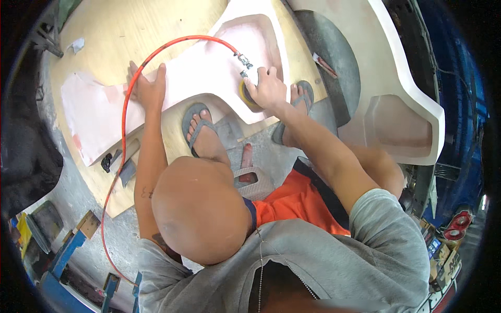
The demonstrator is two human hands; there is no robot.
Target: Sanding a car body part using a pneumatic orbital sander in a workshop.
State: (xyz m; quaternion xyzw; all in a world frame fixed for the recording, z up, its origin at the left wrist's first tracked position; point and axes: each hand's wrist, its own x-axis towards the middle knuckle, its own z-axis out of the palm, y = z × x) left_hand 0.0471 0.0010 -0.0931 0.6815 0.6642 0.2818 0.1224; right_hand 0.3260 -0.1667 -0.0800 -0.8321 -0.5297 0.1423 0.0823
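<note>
A white, pinkish moulded panel [182, 81] with a recessed pocket lies across a plywood sheet in front of me. My right hand [269, 89] is closed over an air sander [246, 95] with a yellow pad edge, resting on the panel beside the pocket. My fingers and palm hide most of the sander's body. A red air hose [125, 112] joins it through a metal coupling [243, 60] and loops to the left. Fingers apart, my left hand [149, 89] lies on the panel's left part, under the hose.
Beneath the panel is the plywood sheet [109, 28]. A second, larger moulded panel [386, 68] stands at the right, near a dark round disc [334, 57]. A perforated plastic stool [263, 182] and my sandalled feet are close in front. Blue metal stands [68, 255] occupy the lower left.
</note>
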